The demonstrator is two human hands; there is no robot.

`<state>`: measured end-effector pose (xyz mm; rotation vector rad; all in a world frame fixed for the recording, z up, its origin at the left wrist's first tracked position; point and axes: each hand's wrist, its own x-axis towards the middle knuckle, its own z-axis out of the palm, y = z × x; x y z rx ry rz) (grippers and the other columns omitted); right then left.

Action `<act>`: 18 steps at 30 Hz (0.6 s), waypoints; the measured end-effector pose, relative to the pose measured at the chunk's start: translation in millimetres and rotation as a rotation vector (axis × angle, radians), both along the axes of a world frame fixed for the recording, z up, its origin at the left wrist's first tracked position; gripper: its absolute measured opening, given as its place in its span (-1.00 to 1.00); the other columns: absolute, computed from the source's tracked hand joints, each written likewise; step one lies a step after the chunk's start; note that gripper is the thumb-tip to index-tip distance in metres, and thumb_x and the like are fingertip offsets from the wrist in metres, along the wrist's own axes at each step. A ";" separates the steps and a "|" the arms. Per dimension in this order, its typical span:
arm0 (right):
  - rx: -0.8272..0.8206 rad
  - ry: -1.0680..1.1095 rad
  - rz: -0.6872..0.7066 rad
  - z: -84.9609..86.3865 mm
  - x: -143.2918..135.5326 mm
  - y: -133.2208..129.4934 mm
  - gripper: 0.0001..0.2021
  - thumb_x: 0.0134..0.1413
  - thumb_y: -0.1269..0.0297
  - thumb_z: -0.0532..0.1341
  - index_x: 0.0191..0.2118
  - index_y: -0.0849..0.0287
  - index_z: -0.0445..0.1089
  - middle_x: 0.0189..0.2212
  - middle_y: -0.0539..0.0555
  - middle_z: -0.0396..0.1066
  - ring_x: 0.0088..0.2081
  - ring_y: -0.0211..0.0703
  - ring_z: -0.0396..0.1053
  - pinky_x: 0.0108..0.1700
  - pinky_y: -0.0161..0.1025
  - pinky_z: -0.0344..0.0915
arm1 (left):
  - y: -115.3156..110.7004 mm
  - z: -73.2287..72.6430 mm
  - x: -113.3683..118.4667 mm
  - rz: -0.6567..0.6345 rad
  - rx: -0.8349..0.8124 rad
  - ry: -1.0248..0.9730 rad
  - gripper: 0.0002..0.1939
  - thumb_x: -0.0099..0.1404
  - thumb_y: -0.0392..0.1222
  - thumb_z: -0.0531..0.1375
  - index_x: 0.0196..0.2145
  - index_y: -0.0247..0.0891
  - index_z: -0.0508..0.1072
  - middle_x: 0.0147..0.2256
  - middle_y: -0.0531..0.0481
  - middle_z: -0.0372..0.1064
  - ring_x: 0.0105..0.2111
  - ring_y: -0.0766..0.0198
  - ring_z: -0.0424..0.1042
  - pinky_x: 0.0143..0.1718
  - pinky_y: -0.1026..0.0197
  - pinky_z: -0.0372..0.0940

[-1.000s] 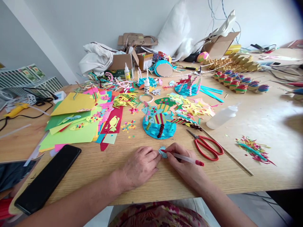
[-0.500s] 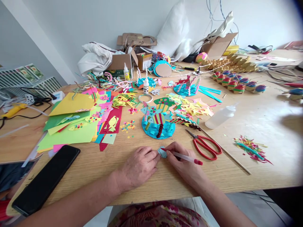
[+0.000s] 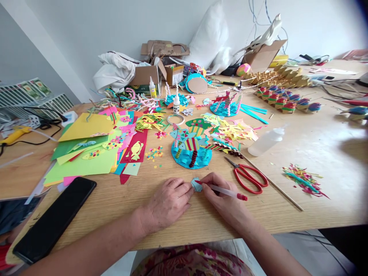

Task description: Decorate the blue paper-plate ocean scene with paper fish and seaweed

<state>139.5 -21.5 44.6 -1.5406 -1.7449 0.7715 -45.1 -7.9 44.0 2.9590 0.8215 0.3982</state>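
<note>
A small light-blue paper cutout [image 3: 196,184] lies on the table between my hands. My left hand [image 3: 171,197] has its fingers curled together, with their tips holding the cutout's left edge down. My right hand [image 3: 222,199] is closed around a red felt-tip pen [image 3: 227,191] with a whitish barrel, its tip on the cutout. Just beyond stands a round blue base [image 3: 184,163] with paper fish [image 3: 194,144] raised on coiled paper posts. Red-handled scissors [image 3: 250,178] lie right of my right hand, blades pointing away from me.
A black phone [image 3: 54,220] and a stack of coloured paper [image 3: 86,161] are at the left. To the right are a thin wooden stick [image 3: 281,191], a translucent bottle [image 3: 266,142] and a pile of paper shreds [image 3: 305,181]. Glue bottles [image 3: 176,104] and cardboard boxes [image 3: 146,76] stand farther back.
The view has shifted very slightly. Both hands, the cutout and the pen keep nearly the same places.
</note>
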 end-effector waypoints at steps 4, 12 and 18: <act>0.005 0.000 0.011 -0.3 -1.0 0.9 -0.91 -0.01 0.36 0.07 -0.46 0.17 0.29 -0.57 -0.03 0.37 -0.55 -0.28 0.27 -0.48 -0.36 0.14 | -0.1 -0.8 0.1 -0.001 0.001 -0.002 -0.69 0.27 -0.25 0.06 -0.04 -0.37 0.28 -0.11 -0.08 0.33 -0.09 0.13 0.24 -0.05 0.06 0.23; 0.015 -0.002 0.020 -0.2 0.0 1.4 -0.90 -0.01 0.36 0.07 -0.45 0.16 0.30 -0.57 -0.04 0.37 -0.54 -0.29 0.27 -0.49 -0.36 0.14 | -0.1 -2.8 -0.4 0.007 0.007 -0.008 -0.69 0.25 -0.24 0.08 -0.04 -0.36 0.28 -0.13 -0.09 0.33 -0.10 0.16 0.25 -0.06 0.07 0.24; 0.017 -0.014 0.010 -0.3 0.3 0.4 -0.91 -0.03 0.38 0.06 -0.47 0.16 0.29 -0.59 -0.05 0.35 -0.55 -0.29 0.26 -0.50 -0.36 0.13 | 1.0 -2.6 -0.2 0.001 0.001 -0.007 -0.68 0.25 -0.25 0.08 -0.04 -0.36 0.28 -0.13 -0.09 0.33 -0.10 0.16 0.25 -0.06 0.07 0.24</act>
